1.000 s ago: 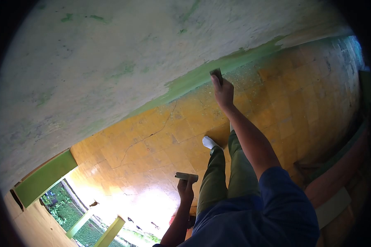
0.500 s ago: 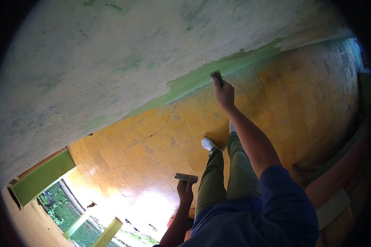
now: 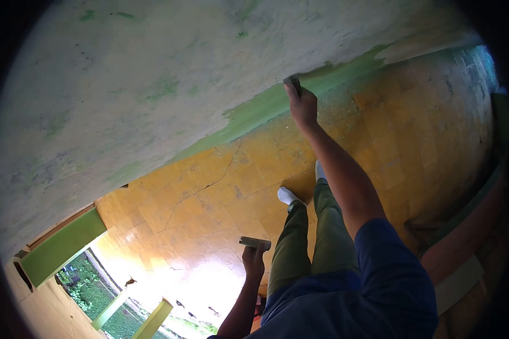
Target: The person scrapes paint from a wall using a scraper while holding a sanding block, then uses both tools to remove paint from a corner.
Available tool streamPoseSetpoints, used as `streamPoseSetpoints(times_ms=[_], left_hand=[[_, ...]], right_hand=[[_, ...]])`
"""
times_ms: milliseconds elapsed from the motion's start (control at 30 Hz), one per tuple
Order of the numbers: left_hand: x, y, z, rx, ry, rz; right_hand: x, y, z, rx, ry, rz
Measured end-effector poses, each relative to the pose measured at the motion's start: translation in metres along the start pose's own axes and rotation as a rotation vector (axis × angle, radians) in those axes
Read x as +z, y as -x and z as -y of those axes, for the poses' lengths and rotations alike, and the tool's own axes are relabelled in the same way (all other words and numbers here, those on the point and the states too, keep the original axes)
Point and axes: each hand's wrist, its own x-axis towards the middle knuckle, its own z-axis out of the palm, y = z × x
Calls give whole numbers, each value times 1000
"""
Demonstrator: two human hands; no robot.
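Observation:
My right hand (image 3: 304, 107) reaches out to the low part of the wall, its fingers closed round a dark, flat scraper (image 3: 292, 83). The blade appears to be against the wall, at the upper edge of a bare green strip (image 3: 266, 107) below the whitish coating (image 3: 152, 68). Close to my left leg, my left hand (image 3: 254, 263) is closed on a second flat tool, a grey-green scraper (image 3: 255, 243) with a straight wide edge. Whether any filler lies on either blade is too dark to make out.
Yellow-orange floor tiles (image 3: 209, 192) with a long crack run along the wall, and pale flecks lie at its foot. My white-socked foot (image 3: 288, 195) stands on the tiles. A green board (image 3: 62, 246) and a bright opening are at lower left; a reddish curved ledge (image 3: 464, 231) is at right.
My right hand with its scraper has moved up the wall and slightly left, from near the floor edge to the top of the green strip. My left hand has barely moved.

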Motion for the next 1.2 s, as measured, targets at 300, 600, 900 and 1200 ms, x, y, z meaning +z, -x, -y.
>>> streamPoseSetpoints(times_ms=[300, 600, 900, 1200], left_hand=[[4, -3, -10, 0, 30, 10], [1, -4, -8, -2, 45, 13], [-6, -3, 4, -25, 84, -6], [-20, -3, 23, 2, 5, -20]], right_hand=[[-4, 15, -28, 37, 190, 8], [-5, 49, -29, 61, 139, 5], [1, 43, 20, 57, 49, -49], [10, 17, 30, 104, 12, -1]])
